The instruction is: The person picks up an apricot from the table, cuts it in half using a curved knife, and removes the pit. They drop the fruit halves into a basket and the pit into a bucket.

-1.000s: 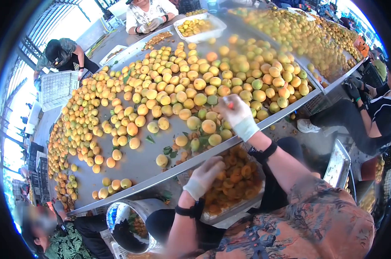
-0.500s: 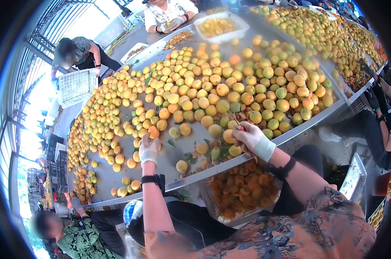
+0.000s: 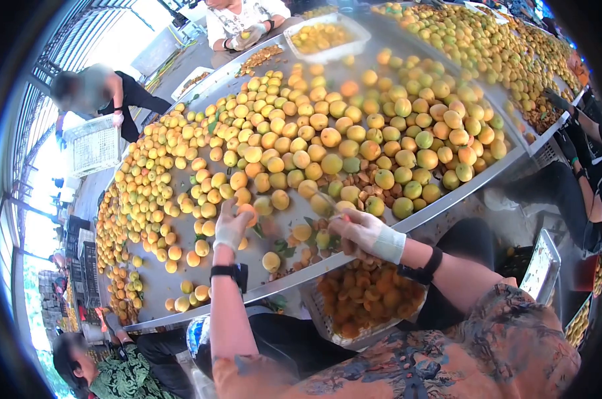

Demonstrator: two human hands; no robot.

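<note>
Many yellow-orange fruits (image 3: pixel 331 137) cover a metal table (image 3: pixel 174 282). My left hand (image 3: pixel 230 226), in a pale glove, is closed on an orange fruit (image 3: pixel 248 213) at the near side of the pile. To its right, above the table's near edge, my right hand (image 3: pixel 364 233) is also gloved and closed around a thin tool with a reddish handle; the tool's far end is blurred. Below my right hand, a crate of darker orange fruit pieces (image 3: pixel 371 299) stands under the table edge. Green leaves and scraps lie between my hands.
A white tray (image 3: pixel 327 38) of fruit stands at the table's far side, near a person with gloved hands (image 3: pixel 248 36). At left another person holds a white crate (image 3: pixel 93 146). Someone in green (image 3: pixel 131 376) sits at lower left. More fruit fills the right-hand table section (image 3: pixel 474 50).
The view has shifted slightly. My right hand has moved left, closer to my left hand. The person at left has moved left with the crate.
</note>
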